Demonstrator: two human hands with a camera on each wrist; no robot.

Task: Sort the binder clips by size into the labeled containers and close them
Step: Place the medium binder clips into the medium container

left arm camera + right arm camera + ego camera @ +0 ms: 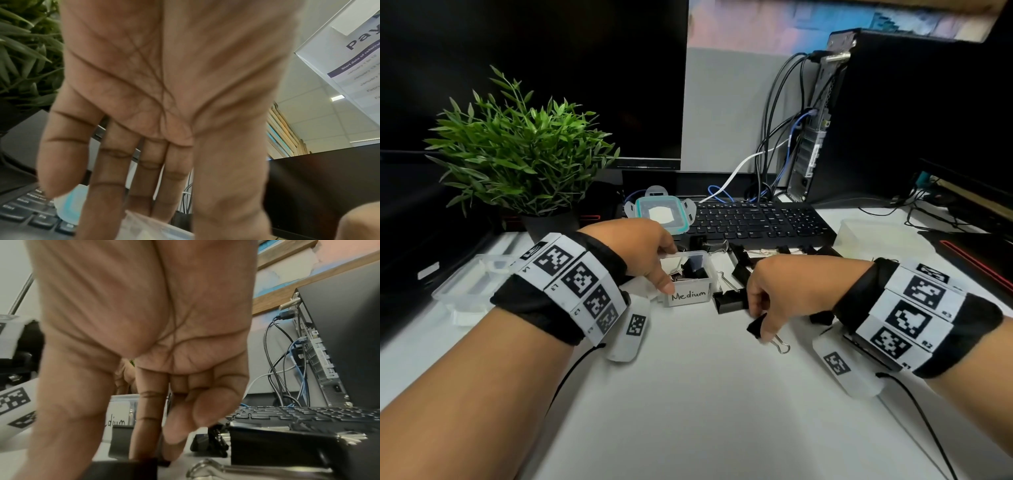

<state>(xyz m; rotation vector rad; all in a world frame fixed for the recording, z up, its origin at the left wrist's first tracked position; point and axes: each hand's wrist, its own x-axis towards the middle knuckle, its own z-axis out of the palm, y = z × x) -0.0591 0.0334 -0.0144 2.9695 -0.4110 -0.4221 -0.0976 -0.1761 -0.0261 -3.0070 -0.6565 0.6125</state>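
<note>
The right hand (763, 294) is reaching down onto the counter (688, 394), its fingers (176, 434) curling together and pinching a small black binder clip (758, 327) from above. The clip is lying directly under the fingertips, black body toward the left and wire handles (781, 344) trailing out to the right and toward the person, so its long axis is running roughly across the counter. The open box labelled "Medium" (688, 295) is sitting up and to the left of this clip, near but not touching it, already holding a few clips. The left hand (643, 255) is resting on the box's left rim, fingers straight and slightly spread, thumb at the front wall, steadying rather than gripping. The right hand is the nearer one to the clip; more clips (732, 299) are lying between it and the keyboard (756, 219). Whether this clip counts as medium cannot be judged.
</note>
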